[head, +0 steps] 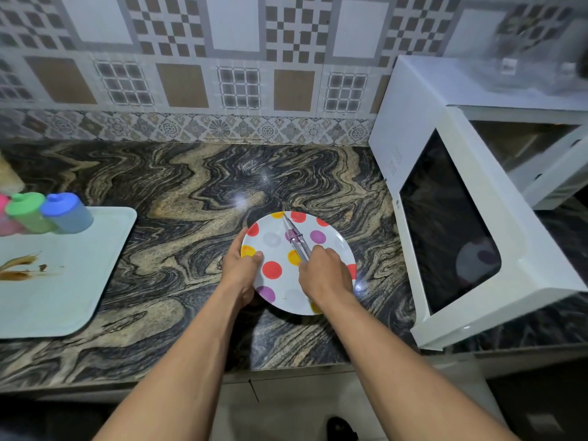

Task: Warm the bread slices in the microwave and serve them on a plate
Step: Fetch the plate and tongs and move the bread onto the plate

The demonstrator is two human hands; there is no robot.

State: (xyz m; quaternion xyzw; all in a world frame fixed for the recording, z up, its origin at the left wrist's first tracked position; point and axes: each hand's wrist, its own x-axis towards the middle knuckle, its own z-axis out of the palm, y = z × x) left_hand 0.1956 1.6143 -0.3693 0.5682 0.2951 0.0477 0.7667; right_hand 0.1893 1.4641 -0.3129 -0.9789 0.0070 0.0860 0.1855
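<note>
The plate [336, 245], white with red, yellow, purple and grey dots, sits on the swirly dark-and-tan worktop [178, 192], near the front edge and just left of the microwave [423, 100]. The left hand [239, 272] grips the plate's left rim, thumb lying on top and fingers curled under the edge. The right hand [323, 276] is closed round the near end of a pair of tongs [296, 237], slim metal with a purple part, which lie over the plate and point towards its far rim; I cannot tell whether their tips touch it. The microwave door [445, 224] stands swung open towards me, its dark glass catching a faint reflection of the plate, and the cavity [521, 141] behind it is dim. Well off to the left lies a pale tray [63, 297] with a brown smear [19, 267] on it. At its far edge stand three capped bottles [66, 213], blue, green and pink, close together. Patterned tiles [235, 87] cover the wall behind.
</note>
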